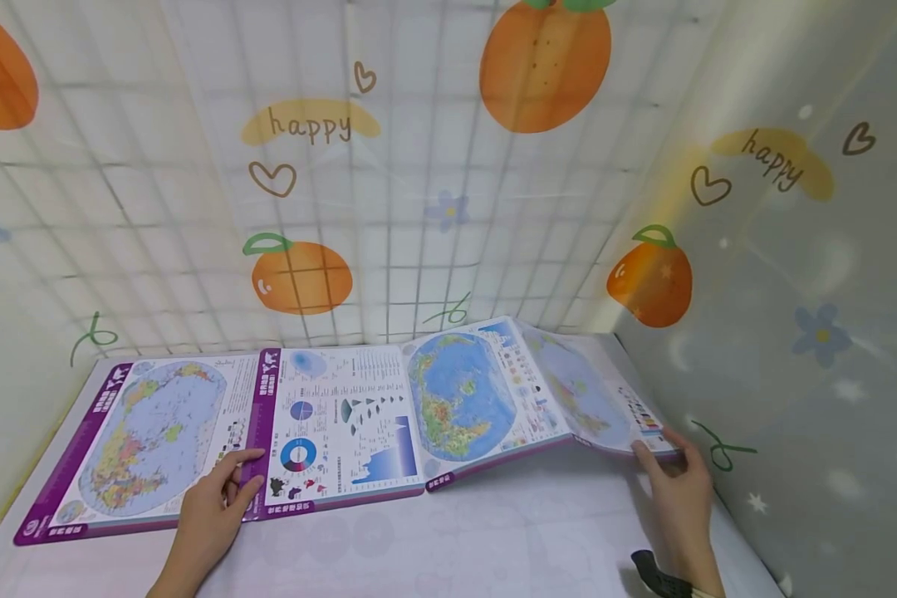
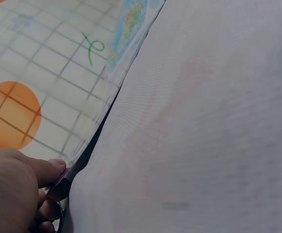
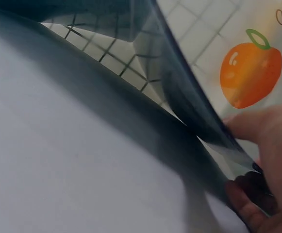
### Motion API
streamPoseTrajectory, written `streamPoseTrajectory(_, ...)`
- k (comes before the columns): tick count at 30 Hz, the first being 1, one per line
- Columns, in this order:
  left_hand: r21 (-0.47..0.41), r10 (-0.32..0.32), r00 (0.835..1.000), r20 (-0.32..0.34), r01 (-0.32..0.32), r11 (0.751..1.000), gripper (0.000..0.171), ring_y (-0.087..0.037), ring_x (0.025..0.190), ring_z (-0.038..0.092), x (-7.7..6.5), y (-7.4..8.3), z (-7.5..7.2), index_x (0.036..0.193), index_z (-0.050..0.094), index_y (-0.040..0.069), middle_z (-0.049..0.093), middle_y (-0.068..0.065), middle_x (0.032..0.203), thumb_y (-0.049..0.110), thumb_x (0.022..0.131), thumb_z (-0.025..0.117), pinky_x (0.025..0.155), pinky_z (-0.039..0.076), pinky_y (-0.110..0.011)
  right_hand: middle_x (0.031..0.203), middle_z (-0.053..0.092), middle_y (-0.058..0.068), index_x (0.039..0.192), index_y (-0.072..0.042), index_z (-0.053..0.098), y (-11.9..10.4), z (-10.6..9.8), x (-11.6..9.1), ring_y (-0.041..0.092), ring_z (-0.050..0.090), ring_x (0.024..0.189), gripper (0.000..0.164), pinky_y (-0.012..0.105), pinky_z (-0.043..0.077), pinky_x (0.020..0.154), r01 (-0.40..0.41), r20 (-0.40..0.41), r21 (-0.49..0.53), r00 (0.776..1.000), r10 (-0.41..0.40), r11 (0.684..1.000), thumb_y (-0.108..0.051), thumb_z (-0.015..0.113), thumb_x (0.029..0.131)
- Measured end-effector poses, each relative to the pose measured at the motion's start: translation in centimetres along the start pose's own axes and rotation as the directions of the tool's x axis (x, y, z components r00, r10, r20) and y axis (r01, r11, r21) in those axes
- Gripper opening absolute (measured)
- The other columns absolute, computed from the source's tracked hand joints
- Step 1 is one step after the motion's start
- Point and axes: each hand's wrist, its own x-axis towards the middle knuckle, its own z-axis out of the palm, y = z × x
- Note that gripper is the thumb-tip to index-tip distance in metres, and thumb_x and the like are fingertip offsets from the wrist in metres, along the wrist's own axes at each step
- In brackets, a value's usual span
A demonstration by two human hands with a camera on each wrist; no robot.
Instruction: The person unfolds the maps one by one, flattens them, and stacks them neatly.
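A fold-out world map (image 1: 459,399) with stiff panels and purple strips is spread across the white table. My left hand (image 1: 209,508) pinches its front edge at the purple strip between the first two panels, thumb on top, fingers curled below in the left wrist view. My right hand (image 1: 680,490) pinches the front corner of the rightmost panel (image 1: 579,386), thumb on the upper face. That panel is tilted, glossy with glare, and joined along a raised fold to the panel with a blue relief map. From the right wrist view, the lifted panel's edge (image 3: 199,92) stands above the tabletop.
A white grid wall (image 1: 419,183) printed with oranges, hearts and "happy" rises right behind the map. On the right a pale patterned curtain (image 1: 830,274) runs along the table's side. The white tabletop (image 1: 419,548) extends in front of the panels.
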Motion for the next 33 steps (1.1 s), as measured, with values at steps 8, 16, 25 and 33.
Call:
streamPoseTrajectory(8, -0.006, -0.009, 1.000, 0.003, 0.009, 1.000, 0.032, -0.007, 0.064, 0.043, 0.0, 0.0, 0.1, 0.130, 0.070, 0.021, 0.048, 0.003, 0.080, 0.012, 0.099, 0.074, 0.057, 0.036, -0.022, 0.162, 0.043, 0.020, 0.164, -0.018, 0.035, 0.3, -0.2, -0.1, 0.038, 0.056, 0.131, 0.073, 0.029, 0.049, 0.092, 0.030, -0.044, -0.070, 0.998, -0.033, 0.997, -0.030, 0.071, 0.101)
streamPoseTrajectory(16, -0.004, -0.009, 1.000, -0.001, 0.009, 1.000, 0.033, -0.007, 0.064, 0.043, 0.1, 0.1, 0.0, 0.129, 0.071, 0.021, 0.049, 0.002, 0.082, 0.011, 0.098, 0.075, 0.057, 0.037, -0.022, 0.145, 0.053, 0.030, 0.157, -0.004, 0.043, 1.2, 0.0, 0.0, 0.045, 0.058, 0.123, 0.066, 0.056, 0.044, 0.101, 0.143, -0.095, -0.154, 0.983, -0.159, 0.978, -0.004, 0.068, 0.096)
streamPoseTrajectory(25, -0.017, -0.057, 0.998, -0.016, 0.057, 0.998, 0.030, -0.010, 0.071, 0.046, 0.0, 0.6, -0.3, 0.130, 0.071, 0.019, 0.051, 0.001, 0.083, 0.013, 0.101, 0.072, 0.059, 0.038, -0.022, 0.146, 0.051, 0.032, 0.149, 0.001, 0.052, 1.3, -0.2, 0.0, 0.050, 0.050, 0.127, 0.054, 0.064, 0.036, 0.106, 0.205, -0.065, -0.212, 0.973, -0.223, 0.956, -0.005, 0.067, 0.097)
streamPoseTrajectory(33, -0.025, -0.060, 0.998, -0.018, 0.060, 0.998, 0.030, -0.011, 0.074, 0.046, 0.1, 1.0, -0.3, 0.130, 0.071, 0.020, 0.052, 0.000, 0.083, 0.016, 0.100, 0.074, 0.061, 0.037, -0.021, 0.142, 0.051, 0.034, 0.147, 0.003, 0.053, 1.0, -0.5, 0.4, 0.052, 0.046, 0.129, 0.051, 0.066, 0.030, 0.109, 0.204, -0.052, -0.223, 0.974, -0.220, 0.953, -0.006, 0.065, 0.098)
